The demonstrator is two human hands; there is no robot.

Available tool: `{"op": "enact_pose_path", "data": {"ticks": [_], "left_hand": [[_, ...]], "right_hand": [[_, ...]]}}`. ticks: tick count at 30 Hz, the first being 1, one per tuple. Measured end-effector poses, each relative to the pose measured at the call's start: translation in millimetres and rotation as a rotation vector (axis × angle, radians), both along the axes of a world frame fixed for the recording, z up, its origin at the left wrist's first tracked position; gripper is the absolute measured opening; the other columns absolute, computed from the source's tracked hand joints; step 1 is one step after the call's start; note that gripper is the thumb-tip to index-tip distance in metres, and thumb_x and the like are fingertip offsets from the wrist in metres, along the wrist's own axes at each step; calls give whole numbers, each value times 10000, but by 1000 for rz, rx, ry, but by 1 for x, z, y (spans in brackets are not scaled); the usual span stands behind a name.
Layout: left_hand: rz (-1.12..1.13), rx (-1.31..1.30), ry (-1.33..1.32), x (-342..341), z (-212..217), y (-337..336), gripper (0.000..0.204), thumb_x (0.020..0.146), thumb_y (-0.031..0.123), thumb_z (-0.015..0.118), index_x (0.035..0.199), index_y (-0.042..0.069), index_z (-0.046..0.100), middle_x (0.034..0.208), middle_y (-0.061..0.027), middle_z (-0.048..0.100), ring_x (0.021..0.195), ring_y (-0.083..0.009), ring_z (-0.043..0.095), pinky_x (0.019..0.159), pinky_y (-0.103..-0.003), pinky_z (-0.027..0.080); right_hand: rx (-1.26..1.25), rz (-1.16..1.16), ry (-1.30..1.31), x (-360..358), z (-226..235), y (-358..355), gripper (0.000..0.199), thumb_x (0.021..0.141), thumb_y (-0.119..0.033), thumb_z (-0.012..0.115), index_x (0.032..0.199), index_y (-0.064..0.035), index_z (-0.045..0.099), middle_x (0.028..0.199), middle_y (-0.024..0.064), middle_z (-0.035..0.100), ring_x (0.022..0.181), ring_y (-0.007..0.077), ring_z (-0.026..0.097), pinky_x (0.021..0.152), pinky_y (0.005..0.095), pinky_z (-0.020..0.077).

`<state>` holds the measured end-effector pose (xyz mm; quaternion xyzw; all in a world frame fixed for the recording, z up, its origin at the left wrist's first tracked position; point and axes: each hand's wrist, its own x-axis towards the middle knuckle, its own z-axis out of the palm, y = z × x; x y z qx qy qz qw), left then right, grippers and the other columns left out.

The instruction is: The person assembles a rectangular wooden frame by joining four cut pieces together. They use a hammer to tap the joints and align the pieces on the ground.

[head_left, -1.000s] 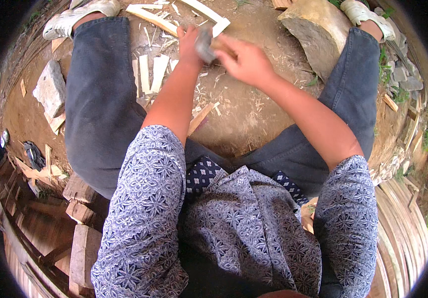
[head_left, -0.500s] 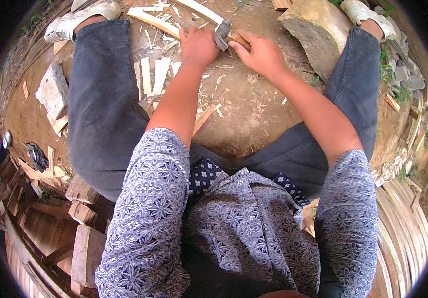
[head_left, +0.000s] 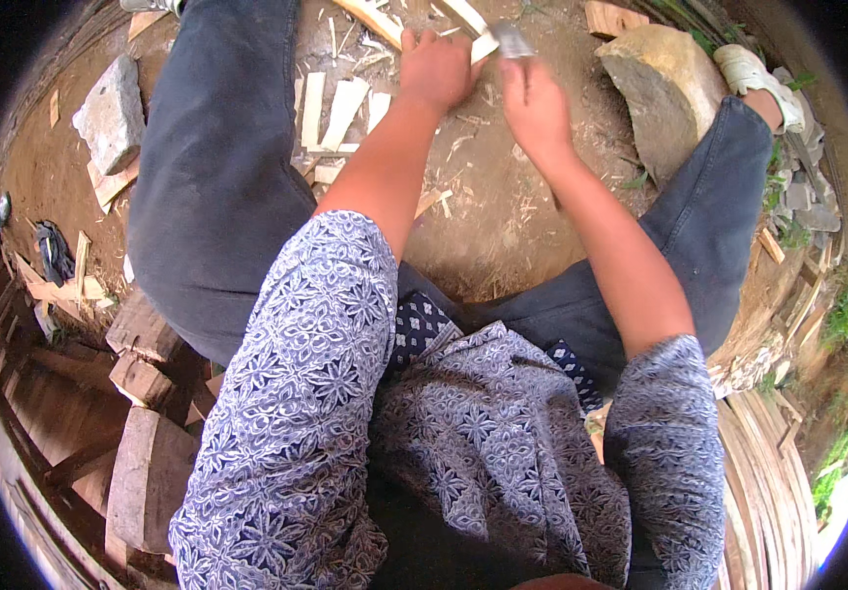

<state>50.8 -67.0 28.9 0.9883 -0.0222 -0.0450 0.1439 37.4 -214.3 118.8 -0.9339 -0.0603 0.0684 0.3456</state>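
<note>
My right hand (head_left: 539,110) is closed round the handle of a hammer. The hammer's grey metal head (head_left: 514,41) is smeared by motion, just right of the wood strips. My left hand (head_left: 436,71) is closed on a pale, curved wooden strip (head_left: 373,20), its fingertips hidden at the far side. A second pale strip (head_left: 461,14) slants down towards the pale wood end beside this hand. Where the strips meet is partly covered by my left hand.
Pale wood offcuts (head_left: 345,110) and shavings lie on the bare earth left of my left forearm. A large tan rock (head_left: 665,98) stands at the right, a grey stone (head_left: 111,115) at the left. Stacked timber blocks (head_left: 153,477) stand at lower left, long planks (head_left: 763,492) at lower right.
The hammer head has come away from beside my left hand, moving right and farther off. The whole view has shifted, and my left shoe has mostly left it.
</note>
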Motion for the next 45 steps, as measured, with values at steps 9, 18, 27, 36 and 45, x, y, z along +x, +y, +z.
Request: {"op": "enact_pose_path", "data": {"ticks": [9,18,27,36,45], "left_hand": [[40,90,134,-1,7,2,431,997,492,496,1118,140,713,1033,-68,751,1118,-269,610,1041,-501,283],[-176,-139,171,-8,13,25,404,955,485,550,1111,153,721,978,-123,744,970,-296,672,952,-498,333],[-130,-366,146,-13,65,56,397,853,453,622,951,91,753,820,-166,727,854,-346,671,991,-468,323],[-127,-221,133,-26,72,53,543,928,546,589,902,26,741,776,-201,710,789,-390,675,942,-451,416],[-249,121,225,-34,39,42,603,975,614,491,1024,70,747,772,-185,715,833,-387,698,920,-487,434]], "right_hand": [[536,-149,-66,-7,43,20,364,1021,-340,578,978,16,635,665,75,586,633,133,544,578,349,441],[517,-395,305,0,-52,-42,478,1025,-503,541,1183,-54,582,761,19,570,503,71,437,446,246,377],[876,-228,696,23,-38,-18,631,958,-520,649,1317,-26,491,1172,184,679,990,244,743,483,210,403],[1050,-247,751,19,-44,2,537,879,-235,808,1220,-18,455,1102,101,671,939,172,736,475,189,407],[832,-321,703,8,-64,-14,437,916,-285,738,1193,-19,532,1042,94,701,822,180,755,515,264,498]]}}
